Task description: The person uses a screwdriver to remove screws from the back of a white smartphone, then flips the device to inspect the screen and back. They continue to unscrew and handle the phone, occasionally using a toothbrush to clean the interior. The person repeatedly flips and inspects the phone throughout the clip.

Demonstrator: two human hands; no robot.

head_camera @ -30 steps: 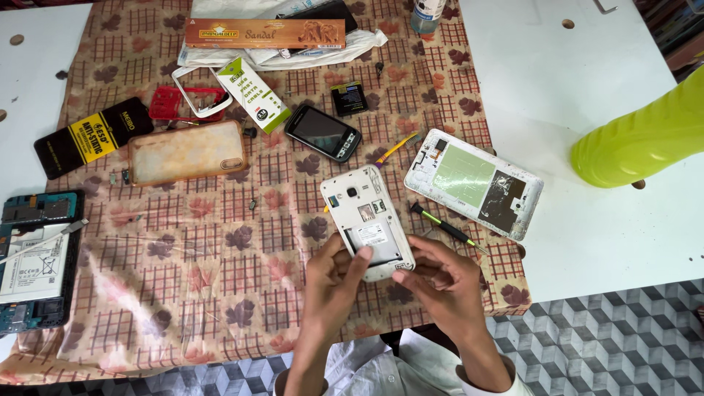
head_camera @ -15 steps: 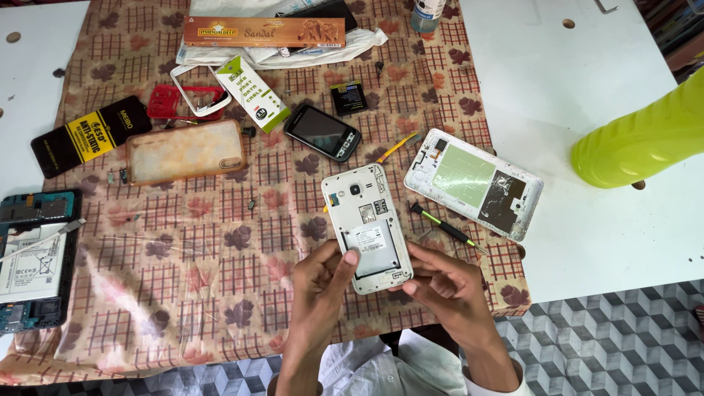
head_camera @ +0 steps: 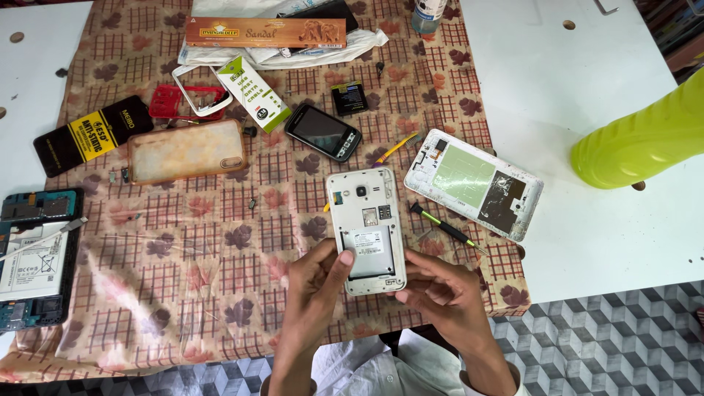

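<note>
A white phone (head_camera: pixel 364 220) with its back cover off lies face down on the patterned cloth (head_camera: pixel 220 293), its empty battery bay showing. My left hand (head_camera: pixel 314 287) grips its lower left edge, thumb pressed into the bay. At the lower right corner my right hand (head_camera: pixel 440 287) touches the phone's bottom edge with its fingertips. A small screwdriver (head_camera: pixel 447 229) lies just right of the phone.
An opened white tablet (head_camera: pixel 474 184) lies to the right, a small black phone (head_camera: pixel 323 131) and yellow pry tool (head_camera: pixel 394 149) behind. A clear case (head_camera: pixel 185 151), dismantled blue tablet (head_camera: pixel 33 257), boxes and a green bottle (head_camera: pixel 645 139) surround the work spot.
The white phone has turned from a slant to nearly upright in the view. Both hands shifted with it, the left thumb now in the battery bay.
</note>
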